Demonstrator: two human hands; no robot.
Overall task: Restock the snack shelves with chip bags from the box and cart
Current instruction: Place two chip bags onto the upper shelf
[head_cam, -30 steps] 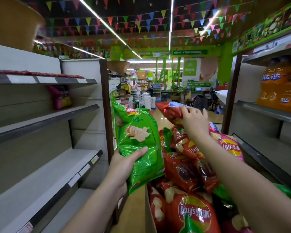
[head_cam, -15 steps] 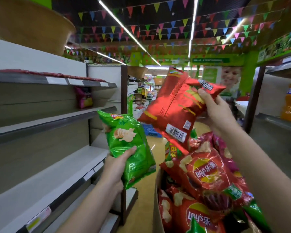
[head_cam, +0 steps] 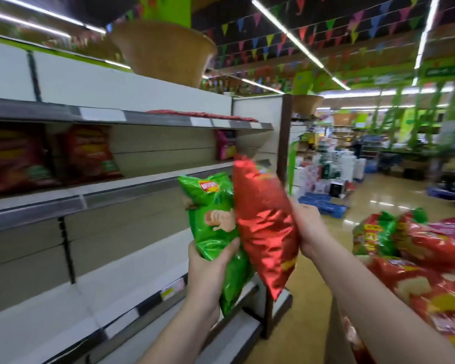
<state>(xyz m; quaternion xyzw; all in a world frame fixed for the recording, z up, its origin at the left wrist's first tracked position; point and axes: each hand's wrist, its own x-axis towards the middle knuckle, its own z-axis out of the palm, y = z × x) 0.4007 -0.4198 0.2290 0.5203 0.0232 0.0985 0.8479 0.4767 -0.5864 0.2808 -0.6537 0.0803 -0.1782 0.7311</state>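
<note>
1. Head view: the left hand (head_cam: 208, 266) grips a glossy green chip bag (head_cam: 216, 232) by its lower half. The thumb lies across the bag's front and the other fingers (head_cam: 195, 254) wrap round its left edge, so they are clamped on the bag.
2. The green bag stands roughly upright in front of the grey metal snack shelves (head_cam: 132, 185), level with the gap below the middle shelf.
3. The right hand (head_cam: 309, 227) holds a shiny red foil chip bag (head_cam: 265, 227) from its right side. Its fingers pass behind the bag and are hidden, so I cannot tell how far they curl, but the bag hangs from this hand alone.
4. The red bag tilts, top leaning left toward the shelves, and its left edge overlaps and touches the green bag's right edge.
5. On the middle shelf at the left stand two dark red chip bags (head_cam: 87, 153), blurred; further right a small pink bag (head_cam: 225, 144) sits near the shelf end.
6. At the lower right lies a heap of red and green chip bags (head_cam: 418, 248), the container beneath them hidden.
7. A brown woven basket (head_cam: 163, 52) sits on top of the shelving unit.
8. The picture is motion-blurred, so print on the bags is unreadable.
</note>
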